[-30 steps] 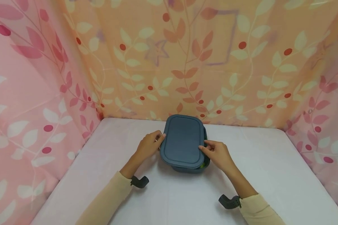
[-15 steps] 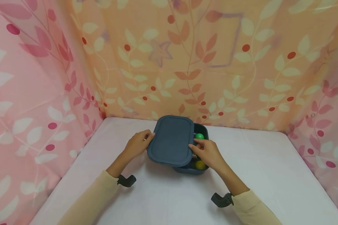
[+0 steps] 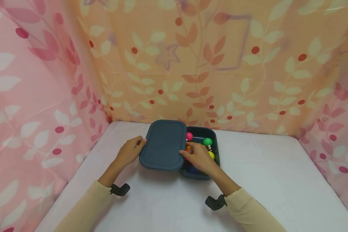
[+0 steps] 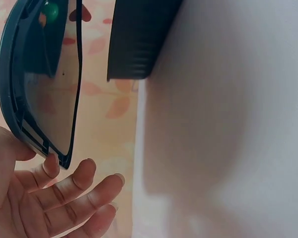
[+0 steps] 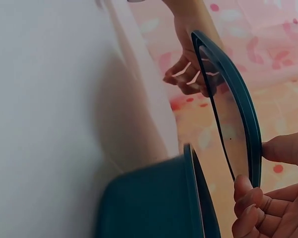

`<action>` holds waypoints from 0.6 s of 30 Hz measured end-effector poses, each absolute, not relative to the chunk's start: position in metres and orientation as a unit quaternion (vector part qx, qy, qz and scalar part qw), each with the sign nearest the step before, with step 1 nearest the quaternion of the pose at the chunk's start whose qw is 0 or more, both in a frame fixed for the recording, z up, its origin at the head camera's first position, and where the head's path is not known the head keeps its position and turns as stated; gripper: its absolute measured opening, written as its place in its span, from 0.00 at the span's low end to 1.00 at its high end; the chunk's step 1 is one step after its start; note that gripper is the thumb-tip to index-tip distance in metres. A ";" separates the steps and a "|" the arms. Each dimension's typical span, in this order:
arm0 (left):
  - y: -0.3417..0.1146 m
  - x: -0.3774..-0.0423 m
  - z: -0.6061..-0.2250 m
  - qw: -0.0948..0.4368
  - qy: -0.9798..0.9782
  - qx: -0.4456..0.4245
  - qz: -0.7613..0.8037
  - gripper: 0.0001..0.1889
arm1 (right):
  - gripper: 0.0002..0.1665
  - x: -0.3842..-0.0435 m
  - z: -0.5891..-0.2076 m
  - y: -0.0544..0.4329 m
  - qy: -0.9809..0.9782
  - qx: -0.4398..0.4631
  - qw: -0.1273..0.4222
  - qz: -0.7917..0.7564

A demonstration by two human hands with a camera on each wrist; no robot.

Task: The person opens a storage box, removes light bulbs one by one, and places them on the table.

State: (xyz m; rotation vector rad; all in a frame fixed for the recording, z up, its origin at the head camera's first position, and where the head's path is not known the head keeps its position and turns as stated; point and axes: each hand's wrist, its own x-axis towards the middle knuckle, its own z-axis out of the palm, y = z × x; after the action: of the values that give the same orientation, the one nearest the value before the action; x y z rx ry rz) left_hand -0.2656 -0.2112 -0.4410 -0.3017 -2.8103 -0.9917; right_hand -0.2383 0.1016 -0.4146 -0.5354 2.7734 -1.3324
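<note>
A dark blue rectangular lid (image 3: 163, 145) is held level by both hands, raised above the table and left of its container (image 3: 198, 176). My left hand (image 3: 130, 150) pinches the lid's left edge between thumb and fingers, as the left wrist view also shows. At the opposite edge, my right hand (image 3: 199, 157) pinches the lid, its back over the open container. Inside the container lie several colourful light bulbs, among them a green bulb (image 3: 207, 141), a pink bulb (image 3: 189, 136) and a yellow bulb (image 3: 211, 155). My right hand and the lid hide part of the contents.
The container stands on a white-covered table (image 3: 261, 174), near its back edge. A patterned orange curtain (image 3: 127, 74) hangs behind, and pink cloth (image 3: 40, 106) closes the left side. Dark wrist mounts (image 3: 120, 189) sit at both sleeves.
Both hands have carried the lid leftward off the container, which stays in place. The bulbs inside, mostly covered a second ago, now show.
</note>
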 end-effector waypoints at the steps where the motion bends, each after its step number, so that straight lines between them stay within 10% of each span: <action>1: -0.214 -0.265 -0.442 0.071 -0.936 -0.097 -0.331 0.17 | 0.33 -0.239 -0.415 0.098 0.889 -0.171 0.011 -0.424; 18: -0.256 -0.255 -0.449 0.070 -0.954 -0.051 -0.288 0.18 | 0.42 -0.244 -0.422 0.049 0.895 -0.186 0.073 -0.399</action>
State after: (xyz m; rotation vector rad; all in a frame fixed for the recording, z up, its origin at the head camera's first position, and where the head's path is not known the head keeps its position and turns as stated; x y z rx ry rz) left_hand -0.2552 -0.2556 -0.4491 -0.1544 -2.8702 -0.8669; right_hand -0.2436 0.0491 -0.4216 -0.5589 2.6866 -1.1991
